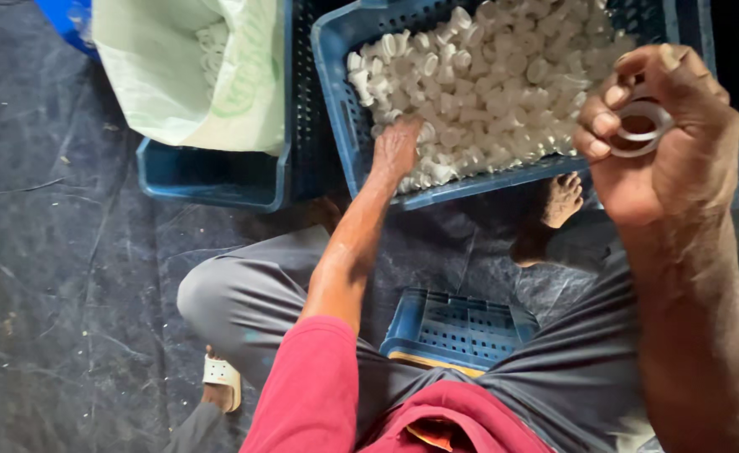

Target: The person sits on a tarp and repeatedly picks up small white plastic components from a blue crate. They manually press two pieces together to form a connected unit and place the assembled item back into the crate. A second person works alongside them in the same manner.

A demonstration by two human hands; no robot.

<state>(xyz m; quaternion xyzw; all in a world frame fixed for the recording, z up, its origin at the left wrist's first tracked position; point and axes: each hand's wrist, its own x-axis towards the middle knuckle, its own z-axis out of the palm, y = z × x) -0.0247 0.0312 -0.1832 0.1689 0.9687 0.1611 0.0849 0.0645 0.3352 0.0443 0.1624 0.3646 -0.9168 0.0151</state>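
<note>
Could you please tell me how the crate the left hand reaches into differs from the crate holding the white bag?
The near crate is heaped with loose white plastic parts; the far crate holds a white bag. The left hand rests in the near crate; no hand touches the far crate. Both are blue, perforated plastic on the dark floor.

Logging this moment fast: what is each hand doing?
Left hand: fingers down among small white plastic caps; grip cannot be told.
Right hand: closed on white plastic rings.
</note>
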